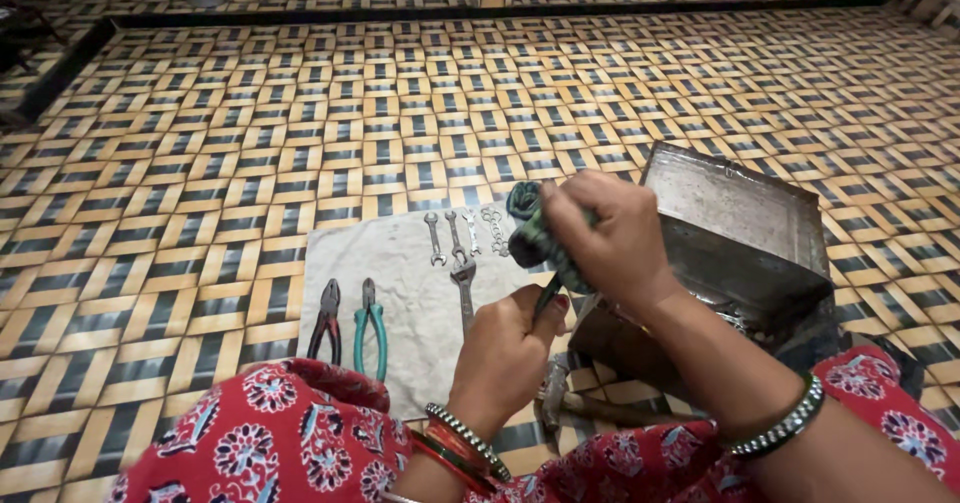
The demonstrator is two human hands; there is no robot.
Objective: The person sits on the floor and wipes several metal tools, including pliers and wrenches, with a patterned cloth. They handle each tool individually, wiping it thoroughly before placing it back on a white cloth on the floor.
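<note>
While we sit on the patterned floor [200, 163], we look down at our two hands over a pale cloth [400, 293]. Our right hand [608, 238] is closed around a dark green rag [528, 231]. The rag is bunched up in our fingers, and a rolled bit of it sticks out at the top. Our left hand [505, 353] is closed around a thin tool [548, 293] with a dark handle. The top of the tool goes up into the rag, so the rag wraps around it. We cannot tell what kind of tool it is, because the rag and our fingers hide most of it.

Both hands are just above the right edge of the cloth. On the cloth lie red pliers [326, 321] and green pliers [372, 328] side by side. Near them lie a big wrench [463, 283] and small spanners [450, 235] in a row.

To the right of our hands stands an open metal box [740, 233] with its lid tipped up. A hammer [580, 398] lies on the floor by the box, close under our arms. Bangles [465, 443] sit on our left wrist, and our lap is covered in red cloth with flowers [270, 433].
</note>
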